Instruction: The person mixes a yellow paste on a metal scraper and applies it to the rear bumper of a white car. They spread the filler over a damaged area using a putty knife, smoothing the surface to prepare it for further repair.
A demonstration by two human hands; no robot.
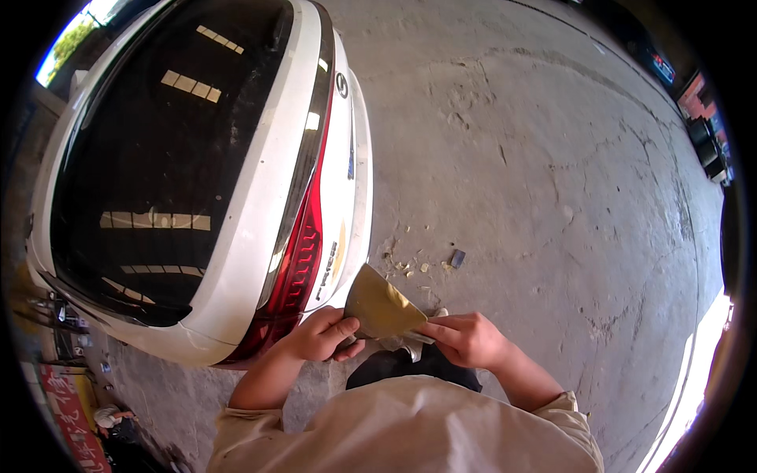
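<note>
My left hand (319, 335) grips the left edge of a brownish plate (367, 303), thumb on top and fingers curled beneath. Yellow putty (397, 298) coats the plate's right side and catches the light. My right hand (467, 339) is closed at the plate's right corner, its fingers pinching a thin pale putty spreader (420, 337) that the fingers mostly hide. Just ahead and to the left stands the rear of a white car (359, 181) with a red tail light (302, 264). A yellowish patch (339, 248) shows on its bodywork beside the lettering.
On the concrete floor (536, 205) ahead lie a small dark block (457, 258) and scattered yellowish crumbs (409, 273). Another person (113, 418) is far off at the lower left, near a red banner (69, 406). A dark vehicle (643, 47) stands at the far right.
</note>
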